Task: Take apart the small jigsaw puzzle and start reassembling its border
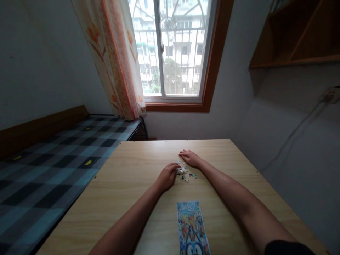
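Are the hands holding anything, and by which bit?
Can't tell. The left hand is at the pieces, but any grip is hidden. The right hand, palm down, shows nothing held.

Black right sleeve [288, 247], bare hands [168, 176]

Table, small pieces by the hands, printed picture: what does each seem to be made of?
Table: wood or wood-look laminate, smooth with low sheen; pale grain streaks show.
Small pieces: perhaps cardboard, since they look thin and flat; too small to judge finish.
Printed picture: probably paper or card; colourful print covers its visible face. Glossy or matt, I can't tell.
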Tool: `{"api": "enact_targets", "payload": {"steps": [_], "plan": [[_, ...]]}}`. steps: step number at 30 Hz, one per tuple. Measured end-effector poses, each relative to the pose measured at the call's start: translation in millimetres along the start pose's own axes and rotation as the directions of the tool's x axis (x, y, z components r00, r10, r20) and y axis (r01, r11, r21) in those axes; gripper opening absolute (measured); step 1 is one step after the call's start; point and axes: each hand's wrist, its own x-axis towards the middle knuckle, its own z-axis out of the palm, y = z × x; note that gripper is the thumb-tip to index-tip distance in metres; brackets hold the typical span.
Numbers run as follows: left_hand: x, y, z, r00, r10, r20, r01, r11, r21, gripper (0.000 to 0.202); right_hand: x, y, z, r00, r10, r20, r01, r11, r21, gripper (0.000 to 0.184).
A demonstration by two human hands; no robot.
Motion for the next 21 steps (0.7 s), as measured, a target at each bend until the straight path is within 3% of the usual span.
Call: {"api": "enact_targets", "payload": {"steps": [6,10,12,14,18,21], "plan": [[-2.5,-6.9,-14.8,0.99,-0.1,-0.1,0.104,0.994,0.036,0.038,-77.4,-7.7,-2.3,0.996,-0.092,0.003,0.091,0.991,0.098,0.052],[-22.4,-16.0,-41.4,0.991,-0.069,0.117,0.032,0.956,0.292,0.07,-112.8,-11.8,2.0,0.997,-0.068,-0.022,0.068,0.998,-0.009,0.085],[-30.7,-18.8,-51.0,0.975,-0.071,0.213,-0.02,0.918,0.396,0.086,-114.5,-15.7,5.3,0.998,-0.056,0.001,0.056,0.995,-0.081,0.098],[-33.3,-19.3,-53.3,0.968,-0.071,0.239,-0.049,0.886,0.46,0.085,-105.6,-22.1,8.3,0.998,-0.052,0.031,0.055,0.99,-0.126,0.104],[-24.3,-13.6,-42.5,0.978,-0.008,0.209,-0.1,0.86,0.5,0.058,-75.9,-39.4,13.0,0.991,-0.099,0.086,0.111,0.984,-0.14,0.105],[-17.2,-8.5,-35.1,0.98,0.034,0.196,-0.128,0.86,0.494,0.042,-63.7,-50.1,16.5,0.983,-0.173,0.057,0.18,0.974,-0.141,0.088]]}}
